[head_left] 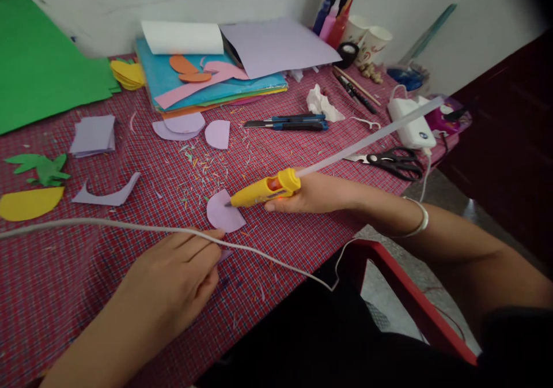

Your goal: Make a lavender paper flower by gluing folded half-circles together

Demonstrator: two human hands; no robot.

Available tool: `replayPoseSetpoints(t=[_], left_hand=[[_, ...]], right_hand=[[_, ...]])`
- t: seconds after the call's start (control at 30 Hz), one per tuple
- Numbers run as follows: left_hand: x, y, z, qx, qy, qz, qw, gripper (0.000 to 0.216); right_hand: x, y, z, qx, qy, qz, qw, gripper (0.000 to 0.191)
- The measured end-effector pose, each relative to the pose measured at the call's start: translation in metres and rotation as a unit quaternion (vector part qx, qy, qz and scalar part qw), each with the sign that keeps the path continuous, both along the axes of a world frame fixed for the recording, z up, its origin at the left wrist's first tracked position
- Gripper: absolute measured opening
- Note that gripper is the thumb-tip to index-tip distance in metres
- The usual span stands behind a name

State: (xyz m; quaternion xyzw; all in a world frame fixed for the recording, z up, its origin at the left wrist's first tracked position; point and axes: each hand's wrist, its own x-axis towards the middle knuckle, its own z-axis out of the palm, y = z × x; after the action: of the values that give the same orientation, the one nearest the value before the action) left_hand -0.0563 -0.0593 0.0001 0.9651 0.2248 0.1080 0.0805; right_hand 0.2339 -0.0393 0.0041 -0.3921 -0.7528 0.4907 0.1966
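Observation:
A yellow glue gun point(263, 191) with a long translucent glue stick out of its back is gripped in my right hand point(313, 193). Its dark nozzle tip meets a rounded lilac paper piece point(222, 215) lying on the table. My left hand point(177, 281) rests in front of that piece, fingers close together and bent, fingertips at its near edge. Beside the left fingers, a bit of another lilac piece point(225, 255) shows, mostly hidden under the hand. A white cord point(254, 251) crosses over the left fingers.
Lilac cutouts point(181, 125), paper scraps and blue-black cutters point(298, 123) lie beyond the hands. Scissors point(391, 160) and a white power strip point(412, 123) are at right. Colored sheets point(254, 82) are stacked by the wall; green cutouts point(41, 169) and yellow paper point(32, 203) lie left.

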Motion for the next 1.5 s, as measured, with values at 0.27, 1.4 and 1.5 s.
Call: replayPoseSetpoints(t=[0.27,1.4,1.5], left_hand=[[-0.019,0.013,0.014,0.040,-0.099,0.051,0.993,0.006],[-0.012,0.014,-0.007,0.119,-0.182,0.104,0.971,0.035],[-0.006,0.008,-0.004,0.132,-0.203,0.078,0.967,0.036]], right_hand=[[0.005,0.001,0.000,-0.121,0.032,-0.115,0.986,0.039],[0.034,0.001,0.050,0.251,-0.191,-0.197,0.928,0.016],[-0.023,-0.001,0.039,0.085,-0.064,-0.080,0.991,0.011]])
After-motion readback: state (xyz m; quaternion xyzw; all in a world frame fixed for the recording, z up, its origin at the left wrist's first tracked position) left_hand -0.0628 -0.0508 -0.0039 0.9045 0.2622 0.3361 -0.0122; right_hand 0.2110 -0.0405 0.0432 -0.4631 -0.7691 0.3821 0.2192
